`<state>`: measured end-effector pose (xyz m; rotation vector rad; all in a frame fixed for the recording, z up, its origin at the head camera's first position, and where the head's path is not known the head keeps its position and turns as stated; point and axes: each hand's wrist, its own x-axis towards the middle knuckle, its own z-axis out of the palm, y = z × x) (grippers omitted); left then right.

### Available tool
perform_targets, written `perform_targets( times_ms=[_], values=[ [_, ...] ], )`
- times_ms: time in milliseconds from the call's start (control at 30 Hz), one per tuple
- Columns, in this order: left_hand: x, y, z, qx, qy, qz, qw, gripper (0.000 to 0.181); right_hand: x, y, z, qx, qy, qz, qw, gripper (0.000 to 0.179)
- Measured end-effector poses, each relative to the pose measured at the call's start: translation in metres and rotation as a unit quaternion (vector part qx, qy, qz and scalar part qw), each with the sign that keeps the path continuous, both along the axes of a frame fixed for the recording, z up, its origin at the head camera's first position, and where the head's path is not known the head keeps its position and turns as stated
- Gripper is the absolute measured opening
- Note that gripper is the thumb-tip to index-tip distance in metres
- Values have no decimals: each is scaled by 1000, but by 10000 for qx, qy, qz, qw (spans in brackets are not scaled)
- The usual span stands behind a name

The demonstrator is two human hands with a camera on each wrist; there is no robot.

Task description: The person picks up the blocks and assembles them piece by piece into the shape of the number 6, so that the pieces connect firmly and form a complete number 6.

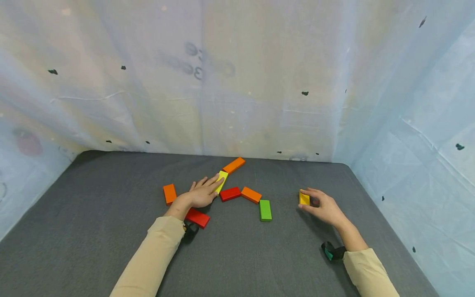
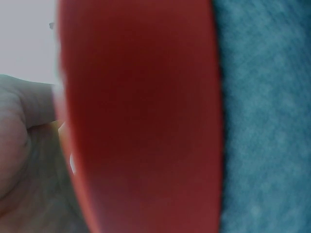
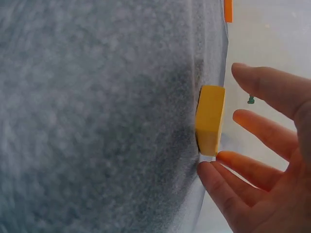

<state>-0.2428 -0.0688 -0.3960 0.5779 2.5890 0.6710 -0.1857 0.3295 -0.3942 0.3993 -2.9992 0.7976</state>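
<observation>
Head view, centre: left hand (image 1: 202, 194) spread over pale yellow block (image 1: 221, 187); right of centre: right hand (image 1: 325, 206) spread around amber block (image 1: 304, 199), likely light, stiff; best gripped at ends.

Pale, translucent sheeting (image 1: 259, 111) dotted with dark specks (image 1: 305, 93) hangs behind and beside a grey, cloth-covered table (image 1: 81, 231).

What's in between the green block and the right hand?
A yellow block lies close to the right hand, then only bare gray cloth up to the green block. The head view shows it.
</observation>
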Motion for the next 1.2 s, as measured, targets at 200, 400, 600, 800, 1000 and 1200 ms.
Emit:
perform_targets(
  times_ms=[200,400,600,800,1000,1200],
  values=[
    [0,0,0,21,-2,-21,10000,55,-1,1,-2,90,-55,-40,9999,55],
    [-1,0,0,-13,-1,-20,10000,55,-3,-1,-3,158,-44,-109,9998,54],
    [-1,-1,-1,29,-10,-3,10000,55,-6,-3,-5,95,48,-216,9997,51],
    [-1,-1,-2,55,-34,-18,10000,55,-6,-4,-6,62,39,-178,9998,45],
    [0,-1,-2,65,-41,-4,10000,55,-5,-4,-7,184,93,-19,9998,44],
    [-1,-1,-2,89,-30,-24,10000,55,-4,-5,-7,82,77,-81,9999,44]
  ],
)
